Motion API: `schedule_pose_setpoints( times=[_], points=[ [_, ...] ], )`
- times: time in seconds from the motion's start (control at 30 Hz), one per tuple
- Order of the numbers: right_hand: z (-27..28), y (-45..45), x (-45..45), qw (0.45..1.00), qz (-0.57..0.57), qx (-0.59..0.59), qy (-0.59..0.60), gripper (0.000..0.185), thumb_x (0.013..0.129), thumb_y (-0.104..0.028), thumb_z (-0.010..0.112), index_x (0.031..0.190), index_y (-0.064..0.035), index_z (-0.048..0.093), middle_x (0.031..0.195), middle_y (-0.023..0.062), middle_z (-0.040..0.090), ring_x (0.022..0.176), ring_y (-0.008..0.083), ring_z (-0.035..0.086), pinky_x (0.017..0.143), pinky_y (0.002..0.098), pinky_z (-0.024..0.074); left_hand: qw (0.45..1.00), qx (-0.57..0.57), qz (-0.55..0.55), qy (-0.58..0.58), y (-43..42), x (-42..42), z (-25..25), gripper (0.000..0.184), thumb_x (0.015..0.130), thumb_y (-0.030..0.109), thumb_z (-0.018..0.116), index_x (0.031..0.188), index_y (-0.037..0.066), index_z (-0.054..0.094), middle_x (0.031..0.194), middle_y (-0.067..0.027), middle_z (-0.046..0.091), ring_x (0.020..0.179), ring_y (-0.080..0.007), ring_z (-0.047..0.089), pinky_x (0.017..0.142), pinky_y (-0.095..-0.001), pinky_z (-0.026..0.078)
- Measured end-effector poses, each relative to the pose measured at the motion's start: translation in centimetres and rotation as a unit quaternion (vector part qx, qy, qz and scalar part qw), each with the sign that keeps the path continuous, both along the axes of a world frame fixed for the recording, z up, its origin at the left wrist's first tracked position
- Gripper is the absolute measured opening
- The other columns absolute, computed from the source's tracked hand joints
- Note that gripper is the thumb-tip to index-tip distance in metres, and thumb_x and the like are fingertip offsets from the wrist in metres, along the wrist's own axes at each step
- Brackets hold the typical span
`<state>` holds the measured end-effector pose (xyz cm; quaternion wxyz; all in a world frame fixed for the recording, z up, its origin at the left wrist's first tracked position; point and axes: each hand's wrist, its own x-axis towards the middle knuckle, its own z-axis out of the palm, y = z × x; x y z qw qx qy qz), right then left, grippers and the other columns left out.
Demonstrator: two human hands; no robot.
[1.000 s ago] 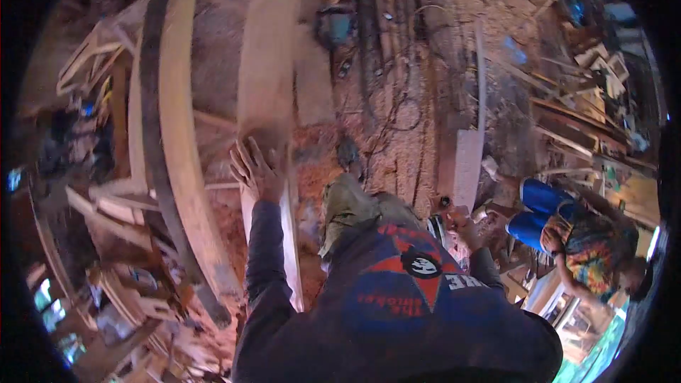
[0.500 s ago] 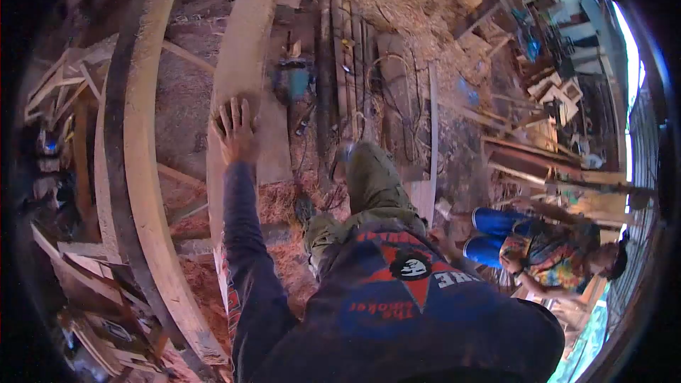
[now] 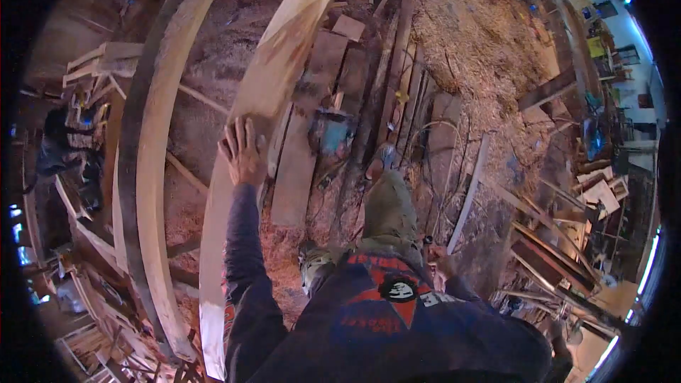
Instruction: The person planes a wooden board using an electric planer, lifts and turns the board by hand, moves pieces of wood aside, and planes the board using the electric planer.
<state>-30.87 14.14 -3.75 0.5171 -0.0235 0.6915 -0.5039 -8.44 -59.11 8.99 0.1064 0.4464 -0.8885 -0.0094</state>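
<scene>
My left hand (image 3: 243, 152) lies flat with fingers stretched on the broad face of a long pale wooden plank (image 3: 261, 86). The plank shows a darker brown patch above my fingertips and runs down past my left sleeve. Close to my right hip, my right hand (image 3: 439, 274) is partly hidden by my shirt. Its fingers look curled, and a small dark object (image 3: 428, 241) shows just above it; I cannot make out what it is.
A second long beam (image 3: 152, 170) with a dark edge runs along the left. Shorter boards (image 3: 292, 181) and a bluish machine part (image 3: 333, 135) lie beyond my legs. Wood shavings (image 3: 475, 35) cover the floor at the upper right. A thin pale strip (image 3: 469, 195) stands right of my leg.
My view has turned, so the planks now slant to the right. My left hand stays on the plank. The person in blue shorts at the right has left the view.
</scene>
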Motion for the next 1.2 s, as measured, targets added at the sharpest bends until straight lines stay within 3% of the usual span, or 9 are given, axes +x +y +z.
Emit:
schedule_pose_setpoints(
  times=[0.03,0.1,0.27,0.4,0.43,0.73,0.97,1.03,1.2],
  points=[
    [-1.9,-0.8,-4.4,0.998,0.029,-0.052,-0.005,0.011,0.097,-0.018,0.066,0.098,-0.0074,0.065,0.082,0.0002,0.055,0.065,0.0139,0.049,0.054,0.0336,0.0446,1.0,0.004,0.025,0.005,-0.7,-2.5,0.2,0.062,0.105,0.042,0.045,0.161,0.016,0.035,0.169,-0.0114,0.028,0.155,-0.0402,0.02,0.123,-0.065,0.013],
    [0.0,-4.9,-10.9,0.906,0.113,0.015,0.407,0.01,0.094,-0.016,0.068,0.101,-0.0082,0.068,0.087,0.0019,0.058,0.075,0.0119,0.055,0.059,0.0331,0.0476,0.998,0.025,0.061,-0.017,-2.7,-7.9,0.8,0.062,0.106,0.043,0.043,0.162,0.017,0.033,0.168,-0.0117,0.028,0.155,-0.0401,0.02,0.123,-0.0642,0.013],
    [7.9,-11.3,-28.1,0.982,-0.103,0.119,0.102,0.012,0.097,-0.02,0.066,0.097,-0.0081,0.066,0.078,-0.0045,0.054,0.075,0.0092,0.054,0.071,0.0267,0.0469,0.982,0.055,0.179,-0.011,-8.6,-14.3,0.7,0.065,0.106,0.05,0.039,0.164,0.022,0.029,0.166,-0.0109,0.033,0.153,-0.0343,0.028,0.123,-0.0546,0.021],
    [13.7,-17.1,-37.8,0.889,0.084,0.1,0.439,0.029,0.078,0.002,0.08,0.103,-0.0059,0.068,0.083,-0.0024,0.061,0.072,0.0115,0.063,0.06,0.0318,0.0523,0.987,0.03,0.154,0.018,-9.6,-13.4,-0.1,0.065,0.105,0.051,0.042,0.163,0.022,0.032,0.164,-0.0114,0.038,0.15,-0.0329,0.033,0.122,-0.0525,0.024],
    [15.8,-18.6,-39.1,0.948,-0.035,0.066,0.31,0.027,0.078,0.002,0.08,0.101,-0.0057,0.067,0.08,-0.0019,0.061,0.072,0.0115,0.063,0.059,0.031,0.0522,0.981,0.031,0.191,0.004,-9.5,-12.9,-1.2,0.064,0.105,0.051,0.044,0.162,0.022,0.034,0.162,-0.013,0.04,0.149,-0.0336,0.035,0.122,-0.0522,0.025],
    [16.2,-26.9,-44.6,0.981,-0.112,0.153,0.032,0.018,0.088,-0.012,0.071,0.105,-0.0075,0.066,0.087,0.0056,0.065,0.075,0.0212,0.064,0.064,0.0374,0.0517,0.961,-0.02,0.269,0.054,-8.7,-15.0,0.2,0.059,0.104,0.046,0.053,0.15,0.01,0.048,0.155,-0.0179,0.047,0.142,-0.037,0.044,0.118,-0.052,0.03],
    [15.7,-36.7,-59.2,0.948,0.179,0.249,0.081,0.016,0.086,-0.013,0.071,0.1,-0.0069,0.066,0.083,0.0072,0.065,0.073,0.0232,0.064,0.063,0.0392,0.0512,0.9,-0.01,0.436,-0.028,-8.1,-16.4,0.2,0.069,0.101,0.051,0.053,0.154,0.009,0.041,0.157,-0.0204,0.043,0.145,-0.0386,0.039,0.118,-0.0539,0.028],
    [17.6,-40.9,-64.4,0.937,0.201,0.272,0.091,0.015,0.085,-0.014,0.071,0.098,-0.0068,0.066,0.082,0.0076,0.065,0.072,0.0237,0.064,0.063,0.0397,0.0511,0.809,-0.048,0.568,-0.142,-5.2,-15.6,-3.1,0.078,0.096,0.051,0.06,0.158,0.011,0.033,0.157,-0.0222,0.041,0.147,-0.0375,0.036,0.117,-0.0546,0.029],
    [21.8,-52.2,-75.3,0.913,0.232,0.309,0.134,0.014,0.084,-0.014,0.071,0.094,-0.0063,0.067,0.08,0.0088,0.064,0.07,0.0252,0.063,0.062,0.041,0.0507,0.695,0.481,0.504,-0.175,10.9,-23.9,-2.8,0.073,0.094,0.052,0.059,0.152,0.011,0.041,0.154,-0.0231,0.039,0.141,-0.0409,0.039,0.115,-0.0558,0.029]
  ],
)
